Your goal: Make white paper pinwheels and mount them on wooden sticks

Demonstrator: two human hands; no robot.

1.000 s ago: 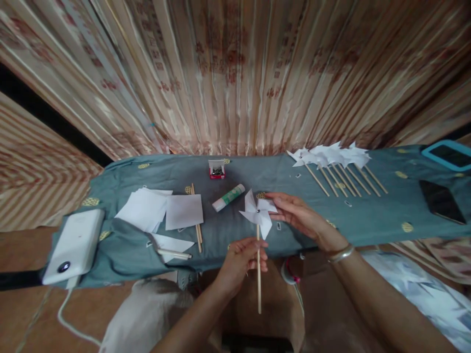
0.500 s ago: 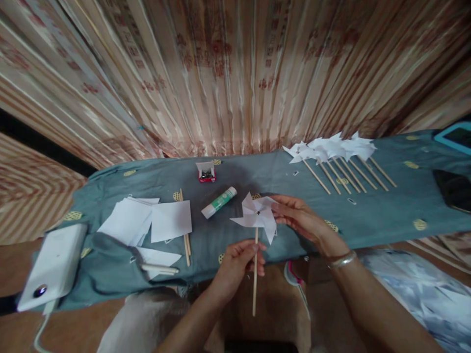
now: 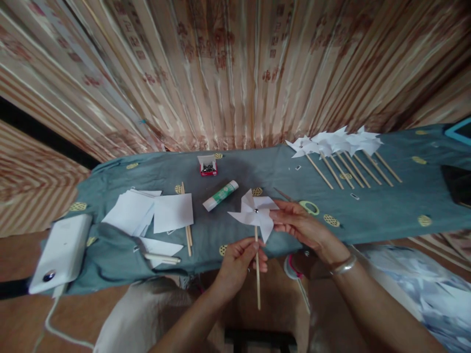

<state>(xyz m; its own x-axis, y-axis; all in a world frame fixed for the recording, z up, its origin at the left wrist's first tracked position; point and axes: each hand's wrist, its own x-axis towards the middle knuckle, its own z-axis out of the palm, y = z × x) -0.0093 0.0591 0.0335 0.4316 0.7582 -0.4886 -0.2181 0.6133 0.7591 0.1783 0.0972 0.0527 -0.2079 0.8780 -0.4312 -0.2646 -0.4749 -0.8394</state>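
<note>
A white paper pinwheel point(image 3: 256, 211) with a shiny pin at its centre stands in front of me on a wooden stick. My left hand point(image 3: 243, 260) is closed round the stick just below the blades. At the pinwheel's right side, my right hand point(image 3: 296, 220) pinches one of the blades, its fingertips partly behind the paper. Beyond that hand lie scissors point(image 3: 309, 208) with yellow-green handles, their blades partly in view. A glue stick point(image 3: 221, 195) rests to the left of the pinwheel, and behind it is an open red box point(image 3: 208, 167) of small metal pins.
Several finished pinwheels point(image 3: 338, 142) lie in a row at the back right. White paper sheets point(image 3: 128, 212) and wooden sticks point(image 3: 189, 235) are on the left of the cloth-covered table point(image 3: 253, 166). A white power bank point(image 3: 61, 252) with a cable sits at the left edge, a dark phone point(image 3: 456, 184) at the right.
My right hand has shifted slightly down and right along the blade, and the scissors behind it now show. The view has moved a little; both hands still hold the pinwheel.
</note>
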